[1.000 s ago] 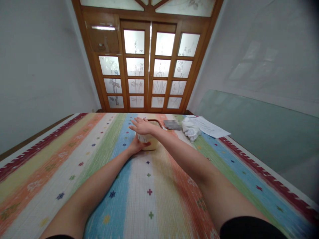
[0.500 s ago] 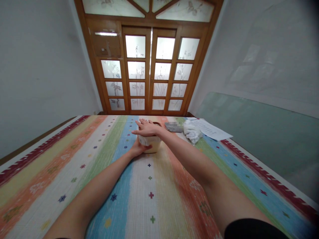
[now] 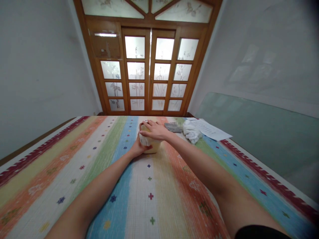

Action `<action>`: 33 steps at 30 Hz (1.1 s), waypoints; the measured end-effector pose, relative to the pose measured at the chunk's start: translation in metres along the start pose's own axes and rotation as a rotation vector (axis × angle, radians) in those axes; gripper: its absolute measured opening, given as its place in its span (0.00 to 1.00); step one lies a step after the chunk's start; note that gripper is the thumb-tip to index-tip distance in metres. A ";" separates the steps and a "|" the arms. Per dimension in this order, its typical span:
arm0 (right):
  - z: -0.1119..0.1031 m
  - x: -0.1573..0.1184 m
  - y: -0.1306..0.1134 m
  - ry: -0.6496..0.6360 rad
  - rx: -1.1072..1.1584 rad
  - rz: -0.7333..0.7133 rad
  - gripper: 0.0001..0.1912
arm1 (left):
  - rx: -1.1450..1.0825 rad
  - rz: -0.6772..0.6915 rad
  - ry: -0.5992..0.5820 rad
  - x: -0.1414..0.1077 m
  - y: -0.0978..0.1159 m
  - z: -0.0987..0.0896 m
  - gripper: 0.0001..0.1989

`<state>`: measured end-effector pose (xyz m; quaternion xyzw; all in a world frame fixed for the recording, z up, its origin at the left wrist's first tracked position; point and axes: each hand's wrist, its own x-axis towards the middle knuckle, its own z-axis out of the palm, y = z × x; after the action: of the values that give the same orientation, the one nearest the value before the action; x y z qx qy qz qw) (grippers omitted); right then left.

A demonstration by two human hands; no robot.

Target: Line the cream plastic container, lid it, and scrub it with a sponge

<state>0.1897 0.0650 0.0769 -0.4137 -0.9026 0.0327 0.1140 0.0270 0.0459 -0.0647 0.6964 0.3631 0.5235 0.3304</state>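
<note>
A small pale yellow box-shaped container [image 3: 155, 147] with a brown rim stands on the striped cloth, in front of both arms. My left hand [image 3: 139, 148] grips its left and near side, the thumb lying across the front. White, film-like or cloth-like material shows on the container by that thumb; I cannot tell which. Over the top lies my right hand [image 3: 155, 130], palm down with fingers stretched out. That hand hides much of the container's top.
Right of the container are a grey cloth-like item [image 3: 173, 127], a crumpled white bundle [image 3: 191, 131] and a printed paper sheet [image 3: 211, 129]. A striped tablecloth [image 3: 149, 179] covers the table. Wooden glazed doors [image 3: 149, 69] stand beyond, with walls on both sides.
My right hand has slid to the right across the container's top, baring its left rim. The left hand keeps its hold, and the container stays in place.
</note>
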 end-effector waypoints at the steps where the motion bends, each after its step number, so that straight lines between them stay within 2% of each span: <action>1: 0.000 -0.002 0.001 0.008 -0.008 0.021 0.52 | -0.027 -0.001 0.013 0.000 -0.003 0.000 0.54; 6: 0.002 -0.009 0.011 0.048 0.027 0.116 0.50 | -0.071 -0.043 0.030 -0.002 -0.009 0.000 0.52; 12: 0.000 -0.018 0.028 0.037 0.114 0.049 0.51 | -0.073 -0.045 0.024 -0.002 0.000 0.000 0.55; 18: 0.007 -0.022 0.020 0.163 0.082 0.107 0.47 | -0.093 -0.061 0.027 -0.003 0.001 0.000 0.56; 23: 0.013 -0.023 0.020 0.232 0.184 0.200 0.50 | -0.115 -0.085 0.014 -0.005 -0.001 0.000 0.55; 28: 0.015 -0.024 0.031 0.223 0.331 0.129 0.46 | -0.078 -0.083 0.024 -0.005 0.000 0.000 0.54; 33: 0.018 -0.025 0.037 0.253 0.355 0.104 0.44 | -0.083 -0.083 0.020 -0.005 -0.004 0.000 0.54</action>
<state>0.2282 0.0711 0.0492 -0.4342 -0.8385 0.1448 0.2956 0.0252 0.0436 -0.0707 0.6614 0.3727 0.5308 0.3767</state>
